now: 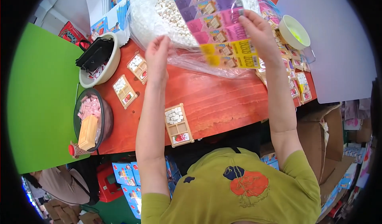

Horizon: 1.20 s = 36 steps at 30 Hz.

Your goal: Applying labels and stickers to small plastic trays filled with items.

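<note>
My right hand (259, 33) grips a sheet of printed labels (221, 21), banded purple, pink and yellow, at its right edge. It is raised over the far side of the table. My left hand (158, 57) is lifted to the left of the sheet, thumb and fingers drawn together; whatever may be between them is too small to make out. Nearest me lies a small wooden tray (181, 128), with white cubes in one compartment and a strawberry-printed packet in another. Two similar trays (124, 92) (137, 67) lie farther left.
A large clear bag (145, 15) of white pieces sits at the back. Along the left stand a cream basin (113, 61) with a black bag (95, 55), and a dark bowl (105, 124) of pink packets. On the right are packed trays (293, 85) and a pale bowl (284, 29).
</note>
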Tool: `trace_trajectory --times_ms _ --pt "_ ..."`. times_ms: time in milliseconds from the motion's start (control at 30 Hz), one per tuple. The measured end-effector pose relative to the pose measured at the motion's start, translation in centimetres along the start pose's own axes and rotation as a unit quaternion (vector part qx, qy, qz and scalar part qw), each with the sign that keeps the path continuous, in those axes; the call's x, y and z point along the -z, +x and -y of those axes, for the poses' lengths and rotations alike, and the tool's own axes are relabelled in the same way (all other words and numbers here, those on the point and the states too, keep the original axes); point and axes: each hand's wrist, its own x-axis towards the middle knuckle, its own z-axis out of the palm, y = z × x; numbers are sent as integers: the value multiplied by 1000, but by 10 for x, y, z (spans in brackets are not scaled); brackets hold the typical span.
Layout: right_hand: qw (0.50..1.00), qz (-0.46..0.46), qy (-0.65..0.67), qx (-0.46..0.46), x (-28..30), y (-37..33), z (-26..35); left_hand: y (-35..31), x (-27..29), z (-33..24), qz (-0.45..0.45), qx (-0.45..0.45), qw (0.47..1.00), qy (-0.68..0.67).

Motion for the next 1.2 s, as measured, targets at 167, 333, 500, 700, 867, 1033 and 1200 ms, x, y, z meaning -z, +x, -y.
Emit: trace_trajectory --times_ms 167,333,500,700,867,1033,1200 --pt "991 11 121 -52 11 -1 -10 -55 -19 10 94 101 977 -162" --pt "977 36 179 -110 9 4 -77 -83 16 27 131 186 958 -173" --pt "971 12 182 -157 1 -1 -122 -101 17 21 105 233 962 -99" --pt "935 -65 -337 -86 -24 -25 -119 -104 22 38 19 235 971 -46" --pt "871 1 -432 234 -48 -69 -87 -113 9 38 26 214 974 -65" --pt "913 103 -338 205 -90 -113 -85 -121 -1 34 14 183 982 -40" --pt "912 119 -339 196 -93 -121 -90 -125 -7 34 10 159 987 -18"
